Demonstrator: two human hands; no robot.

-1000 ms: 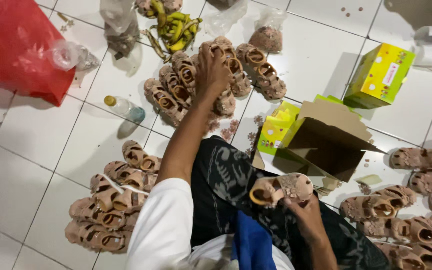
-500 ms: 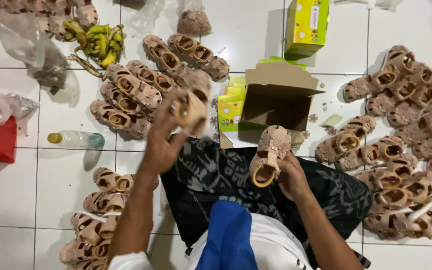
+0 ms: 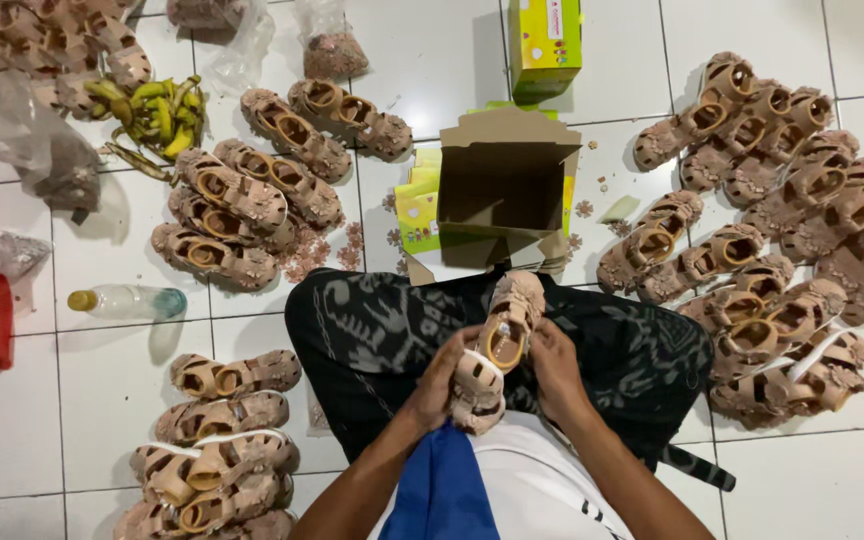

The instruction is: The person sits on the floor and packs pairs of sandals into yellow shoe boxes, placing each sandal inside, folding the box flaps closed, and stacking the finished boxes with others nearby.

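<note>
- White tiled floor (image 3: 432, 60) carries everything, and the person sits on it with legs folded under a dark patterned cloth (image 3: 372, 340) at the lower centre of the frame, so the lap serves as the work surface.
- Tan sandals lie in heaps all around within arm's reach: a large heap (image 3: 802, 240) at the right, a cluster (image 3: 242, 200) at the upper left, and a stacked row (image 3: 222, 440) at the lower left.
- Brown cardboard box (image 3: 502, 185) stands open just above the knees, its flaps spread toward the person; a green and yellow box (image 3: 545, 40) lies further up.
- Bananas (image 3: 157, 110) and a clear plastic bottle (image 3: 127, 300) rest at the left, apart from the sandals.
- Two sandals (image 3: 497, 345) are held together over the lap at centre, one overlapping the other, seemingly matched as a pair.
- Left hand (image 3: 442, 385) has its fingers closed around the lower sandal's end.
- Right hand (image 3: 557, 365) grips the pair from the other side, fingers curled on it.
</note>
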